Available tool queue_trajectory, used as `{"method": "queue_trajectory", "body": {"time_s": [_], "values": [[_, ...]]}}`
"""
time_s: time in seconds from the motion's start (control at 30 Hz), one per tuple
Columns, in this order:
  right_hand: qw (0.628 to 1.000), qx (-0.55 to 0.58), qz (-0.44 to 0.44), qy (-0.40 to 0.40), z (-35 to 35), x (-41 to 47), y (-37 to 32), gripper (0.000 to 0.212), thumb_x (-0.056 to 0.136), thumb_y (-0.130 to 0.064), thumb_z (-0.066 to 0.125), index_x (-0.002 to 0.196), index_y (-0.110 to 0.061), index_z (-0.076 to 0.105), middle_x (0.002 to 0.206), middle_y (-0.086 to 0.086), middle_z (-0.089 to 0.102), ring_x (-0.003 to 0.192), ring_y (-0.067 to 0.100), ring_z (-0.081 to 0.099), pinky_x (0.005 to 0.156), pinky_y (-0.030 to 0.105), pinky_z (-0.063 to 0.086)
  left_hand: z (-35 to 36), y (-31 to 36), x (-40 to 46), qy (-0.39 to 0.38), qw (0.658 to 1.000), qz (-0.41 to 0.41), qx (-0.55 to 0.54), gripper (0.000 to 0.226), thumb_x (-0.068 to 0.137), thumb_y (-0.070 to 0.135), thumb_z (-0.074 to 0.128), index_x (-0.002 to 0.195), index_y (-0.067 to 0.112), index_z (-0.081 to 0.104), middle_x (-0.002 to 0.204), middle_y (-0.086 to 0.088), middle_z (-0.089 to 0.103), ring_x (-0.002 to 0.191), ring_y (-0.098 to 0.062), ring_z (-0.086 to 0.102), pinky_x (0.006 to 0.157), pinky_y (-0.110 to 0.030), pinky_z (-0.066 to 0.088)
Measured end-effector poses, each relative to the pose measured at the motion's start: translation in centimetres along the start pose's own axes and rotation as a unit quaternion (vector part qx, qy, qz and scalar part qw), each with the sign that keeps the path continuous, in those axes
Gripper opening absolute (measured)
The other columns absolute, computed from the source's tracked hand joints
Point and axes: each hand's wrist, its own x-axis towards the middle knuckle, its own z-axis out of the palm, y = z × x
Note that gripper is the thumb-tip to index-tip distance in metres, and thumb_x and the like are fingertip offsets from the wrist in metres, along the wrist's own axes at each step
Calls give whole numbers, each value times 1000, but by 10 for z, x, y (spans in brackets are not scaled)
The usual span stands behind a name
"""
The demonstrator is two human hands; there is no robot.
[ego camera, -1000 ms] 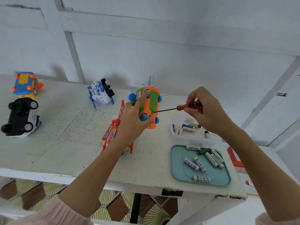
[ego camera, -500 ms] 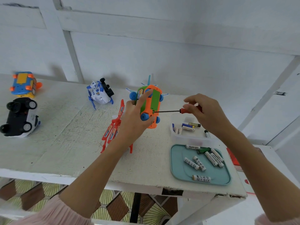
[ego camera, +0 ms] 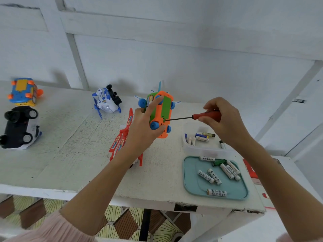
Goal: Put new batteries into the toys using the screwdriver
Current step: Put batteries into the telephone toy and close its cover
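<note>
Orange toy (ego camera: 161, 113) is being held up above the bench (ego camera: 61, 154), underside facing right, w/ left hand (ego camera: 143, 130) gripping it. Right hand (ego camera: 222, 123) is pinching the red screwdriver (ego camera: 197, 117) handle, tip touching toy's base. White batteries (ego camera: 216, 173) are lying in teal tray (ego camera: 190, 186), front right.

A worn, white-painted wooden tabletop (ego camera: 57, 159) with a chipped front edge stands against a white panelled wall (ego camera: 174, 49) crossed by raised battens, above a brown-and-yellow patterned tile floor (ego camera: 122, 222), in soft even light.
</note>
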Motion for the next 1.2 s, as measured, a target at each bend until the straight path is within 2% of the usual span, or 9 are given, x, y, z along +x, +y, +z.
{"method": "queue_trajectory", "body": {"time_s": [0.07,0.2,0.33,0.47,0.6,0.73,0.87,1.0,1.2], "values": [[1000,2,15,13,2,0,0,19,84,-15,64,100,-10,53,83,11,61,70,12,55,62,9,40,0,-1,1,0,1000,0,3,74,83,19,69,132,50,24,109,-9,39,92,-20,47,81,-29,44],[999,39,13,0,6,-1,-3,35,83,-8,65,109,-12,42,95,1,51,72,1,56,62,11,41,1,-3,2,2,1000,1,13,75,82,21,70,129,54,21,105,-7,39,92,-22,48,82,-30,45],[999,23,24,21,5,1,-3,27,88,-19,59,109,-6,47,73,2,50,61,6,48,60,11,38,1,-4,2,1,1000,2,3,74,83,21,70,127,54,21,109,-8,40,95,-22,49,82,-30,46],[999,45,8,10,8,0,-2,37,85,-5,63,115,-8,41,95,0,50,76,2,50,67,6,40,0,-5,3,0,1000,1,3,75,83,21,70,129,54,21,111,-9,40,97,-23,49,83,-32,47],[998,40,26,28,9,2,-1,28,89,-17,58,111,-10,43,76,-1,49,68,9,50,62,10,39,-1,-5,3,2,1000,8,3,74,83,21,70,130,52,22,110,-8,40,98,-23,49,85,-33,48],[996,89,10,13,9,-1,-2,36,85,-5,61,108,-16,35,94,-4,48,80,6,52,68,12,43,-1,-6,3,1,1000,3,-1,76,83,22,70,129,56,19,111,-7,40,99,-24,49,83,-30,45],[999,33,7,32,8,0,-2,11,88,-16,60,91,-14,49,74,-7,53,61,1,50,56,10,41,-1,-7,2,4,1000,7,1,75,84,22,70,127,56,19,110,-7,39,98,-23,49,81,-29,44],[998,68,8,0,9,-4,-3,25,87,-4,59,100,-13,40,87,-1,51,72,12,52,63,18,43,-1,-6,2,5,1000,7,-6,73,84,21,70,129,53,22,111,-7,40,95,-21,49,80,-29,45],[998,53,14,-9,7,-3,1,10,95,-15,47,103,-17,42,88,2,55,71,14,54,61,19,43,-1,-7,1,8,1000,-5,5,73,84,23,69,135,48,23,113,-9,40,97,-21,48,83,-29,43]]}}
